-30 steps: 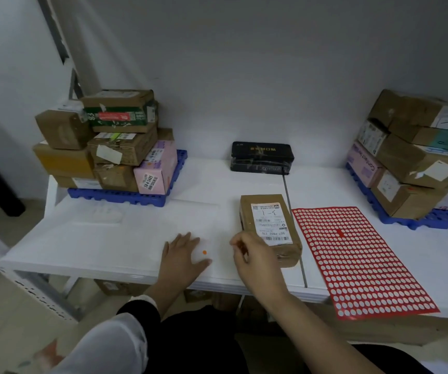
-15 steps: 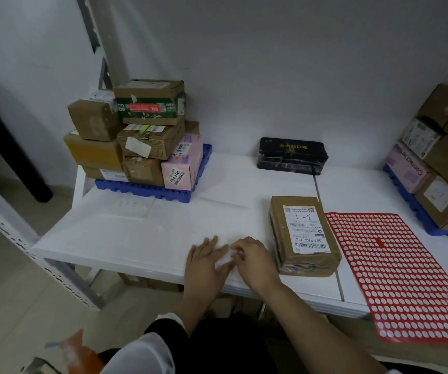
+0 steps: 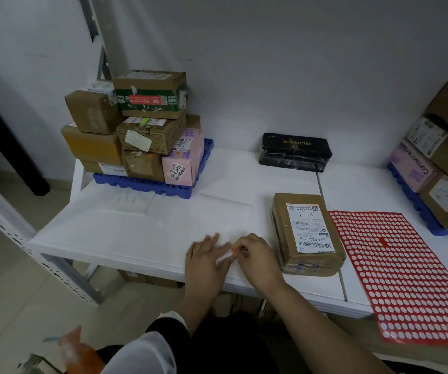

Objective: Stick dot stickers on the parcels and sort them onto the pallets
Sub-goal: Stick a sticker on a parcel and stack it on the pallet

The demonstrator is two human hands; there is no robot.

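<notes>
A brown parcel point(image 3: 307, 234) with a white label marked 3-1 lies flat near the table's front edge. Just left of it my right hand point(image 3: 258, 257) pinches a small orange dot sticker point(image 3: 234, 252) at its fingertips. My left hand point(image 3: 207, 259) lies flat on the white table, fingers straight, touching the right hand's fingertips. To the parcel's right lies a red sticker sheet point(image 3: 398, 271) with most dots gone, overhanging the front edge. A blue pallet point(image 3: 147, 184) at the back left carries several stacked parcels. Another blue pallet point(image 3: 417, 209) at the right edge also holds several.
A black box point(image 3: 294, 152) stands against the back wall behind the parcel. A seam point(image 3: 330, 228) runs between the two white tabletops point(image 3: 136, 233). A metal shelf upright point(image 3: 4, 238) stands at the left, with boxes under the table.
My right hand came left to the orange dot by my left thumb and now pinches it. The view has swung left, so the right pallet sits at the frame's edge.
</notes>
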